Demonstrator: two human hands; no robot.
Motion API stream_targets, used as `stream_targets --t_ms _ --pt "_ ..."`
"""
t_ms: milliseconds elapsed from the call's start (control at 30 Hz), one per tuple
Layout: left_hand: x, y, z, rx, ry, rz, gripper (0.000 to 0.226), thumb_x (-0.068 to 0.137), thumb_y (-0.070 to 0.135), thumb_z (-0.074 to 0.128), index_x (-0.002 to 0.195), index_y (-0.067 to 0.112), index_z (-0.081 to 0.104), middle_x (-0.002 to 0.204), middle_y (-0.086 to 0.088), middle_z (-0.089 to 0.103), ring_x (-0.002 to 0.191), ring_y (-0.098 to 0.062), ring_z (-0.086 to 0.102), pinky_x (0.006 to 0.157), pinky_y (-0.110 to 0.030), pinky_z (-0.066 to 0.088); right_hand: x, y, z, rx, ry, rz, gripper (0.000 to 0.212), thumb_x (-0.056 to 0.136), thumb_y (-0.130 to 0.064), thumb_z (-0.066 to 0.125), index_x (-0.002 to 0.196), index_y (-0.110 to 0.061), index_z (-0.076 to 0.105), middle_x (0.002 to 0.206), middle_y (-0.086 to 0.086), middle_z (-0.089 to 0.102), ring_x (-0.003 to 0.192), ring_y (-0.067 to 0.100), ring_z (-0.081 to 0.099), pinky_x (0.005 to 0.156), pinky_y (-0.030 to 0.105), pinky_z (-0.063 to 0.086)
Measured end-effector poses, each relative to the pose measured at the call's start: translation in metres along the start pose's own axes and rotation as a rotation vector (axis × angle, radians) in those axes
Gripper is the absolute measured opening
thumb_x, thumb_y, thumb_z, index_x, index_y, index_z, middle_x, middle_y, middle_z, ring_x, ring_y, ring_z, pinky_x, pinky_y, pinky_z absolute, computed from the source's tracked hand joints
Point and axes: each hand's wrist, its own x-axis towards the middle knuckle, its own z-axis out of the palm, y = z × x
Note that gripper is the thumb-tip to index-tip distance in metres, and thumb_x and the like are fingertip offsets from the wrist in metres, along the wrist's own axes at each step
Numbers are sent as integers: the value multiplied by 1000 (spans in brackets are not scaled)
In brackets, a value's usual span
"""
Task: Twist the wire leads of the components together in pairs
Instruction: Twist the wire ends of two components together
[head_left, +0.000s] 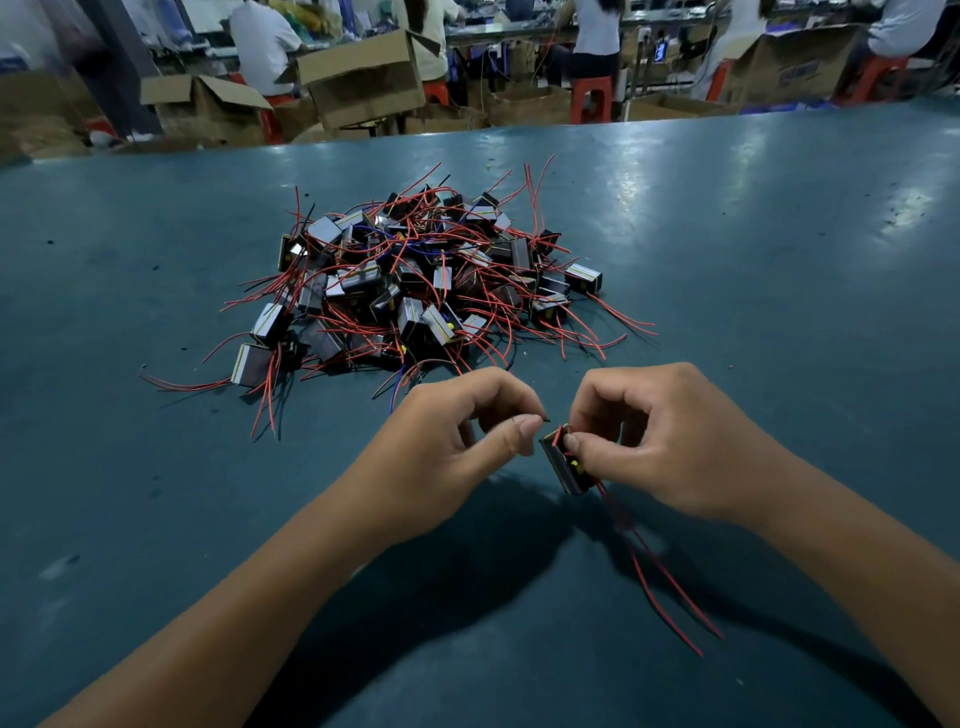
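Observation:
My right hand grips a small dark box-shaped component with a yellow part on its side, held just above the table. Two red leads trail from it down toward the lower right. My left hand is close beside it, thumb and forefinger pinched on a short dark wire end that points at the component. Beyond my hands lies a pile of the same components, grey and black blocks tangled in red, black and a few blue wires.
The work surface is a dark teal table whose far edge runs across the top. Behind it stand open cardboard boxes, red stools and seated people working at benches.

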Motion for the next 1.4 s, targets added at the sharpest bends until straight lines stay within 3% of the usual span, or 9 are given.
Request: stream_targets --t_ms 67,133,200,467,700,967,1033,1133,1400 --pt "0 1 1 -47 -1 -28 5 96 34 60 95 30 64 79 10 67 64 -24 57 55 -36 45 0 1 1 -2 -9 11 21 82 -15 74 68 -23 61 60 -7 64 51 4 54 53 9 36" --pt "0 3 5 -65 -1 -15 6 96 27 62 90 27 64 75 12 63 61 -3 51 57 -18 40 1 2 3 -23 -19 16 21 81 -14 75 68 -23 61 59 -5 62 50 4 51 52 11 35" --pt "0 5 8 -67 -12 -9 7 95 23 64 89 25 64 72 17 60 60 4 50 59 -7 36 0 2 4 -38 -37 23 20 80 -16 75 68 -24 61 60 -5 61 51 4 49 51 13 36" --pt "0 10 6 64 -30 71 6 90 20 72 87 21 67 68 24 57 58 6 50 57 -3 32 3 6 8 -41 -19 119 20 81 -18 73 66 -23 61 53 -6 59 46 3 47 48 14 35" --pt "1 9 0 140 -56 105 9 88 26 74 86 18 70 75 15 59 65 -3 51 60 -12 34 4 12 9 38 -1 168 13 82 -13 65 78 -26 61 65 -3 63 53 8 52 54 27 43" --pt "0 3 -2 139 -61 69 9 87 29 73 86 20 74 74 13 66 64 -2 56 58 -16 36 1 12 4 21 -164 66 15 86 -27 66 96 -37 66 73 -7 64 60 9 56 55 13 39" --pt "-1 2 -4 120 -75 59 9 87 29 73 87 20 74 75 13 67 63 -2 56 56 -17 38 1 11 4 -1 -218 29 12 87 -28 69 93 -38 67 76 -9 62 67 6 57 61 10 37" --pt "-1 2 -7 87 -115 37 9 89 30 72 90 21 75 78 7 70 66 -13 61 54 -35 46 2 11 5 -51 -246 13 14 90 -26 70 88 -39 68 81 -11 63 76 6 60 67 10 39" --pt "-1 1 -13 45 -135 7 5 89 31 72 89 27 74 79 3 70 62 -37 59 54 -49 45 4 14 -2 34 -231 164 12 90 -24 68 79 -27 69 63 -3 69 57 8 63 54 15 43"
